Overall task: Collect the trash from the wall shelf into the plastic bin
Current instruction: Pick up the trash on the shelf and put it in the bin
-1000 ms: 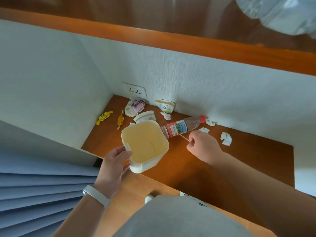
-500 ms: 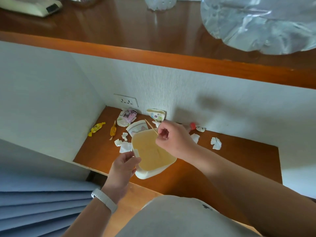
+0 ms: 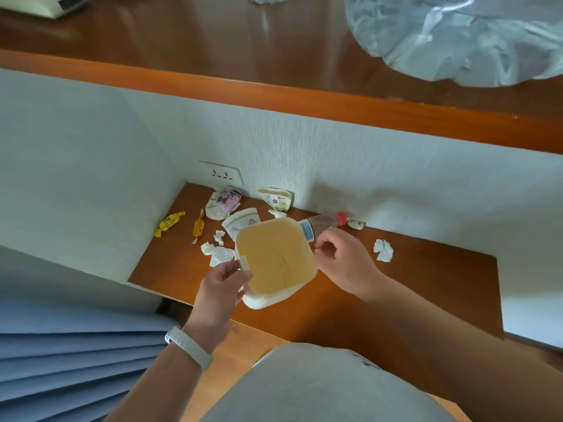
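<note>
My left hand (image 3: 221,283) grips the left rim of a cream plastic bin (image 3: 275,260), held over the front of the wooden wall shelf (image 3: 426,284). A thin stick lies inside the bin. My right hand (image 3: 342,257) hovers at the bin's right rim, fingers loosely curled, with nothing visible in it. Behind the bin lie a plastic bottle with a red cap (image 3: 324,222), a crushed paper cup (image 3: 242,220), printed wrappers (image 3: 225,202), another crumpled cup (image 3: 275,199), two yellow candies (image 3: 169,224) and several white paper scraps (image 3: 383,250).
A wall socket (image 3: 221,175) sits at the shelf's back left corner. A higher wooden shelf (image 3: 274,95) overhangs, carrying a clear plastic bag (image 3: 457,35). White walls close in the left and back. Blue folds of fabric (image 3: 61,354) lie at lower left.
My right hand picked a thin stick off the shelf, carried it over the bin and let it go; it now sits at the bin's right rim. The bin shifted slightly right.
</note>
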